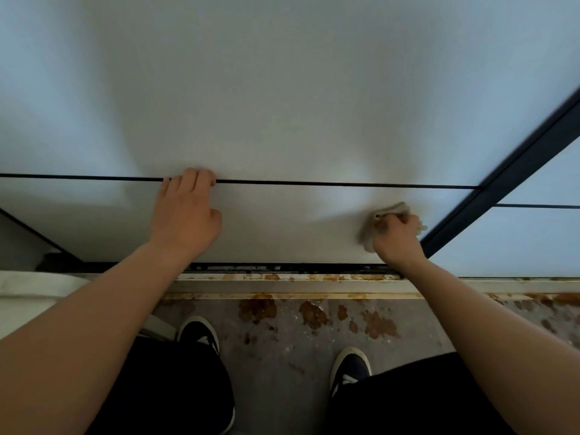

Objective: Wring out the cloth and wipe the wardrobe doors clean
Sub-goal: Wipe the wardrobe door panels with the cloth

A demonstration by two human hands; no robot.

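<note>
Right hand (397, 238) was clenched round the cloth (392, 209), low on the wardrobe door (282, 120), just beside the dark frame (502, 177). Left hand (185, 215) braced, relaxed, fingertips at the seam (345, 184). Bare panel ran leftward between them, so I'd guess sweep left.

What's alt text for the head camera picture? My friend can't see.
The right hand holds a bunched cloth against a white wardrobe door; the left hand rests on it. Brown stains mark the floor below.
</note>
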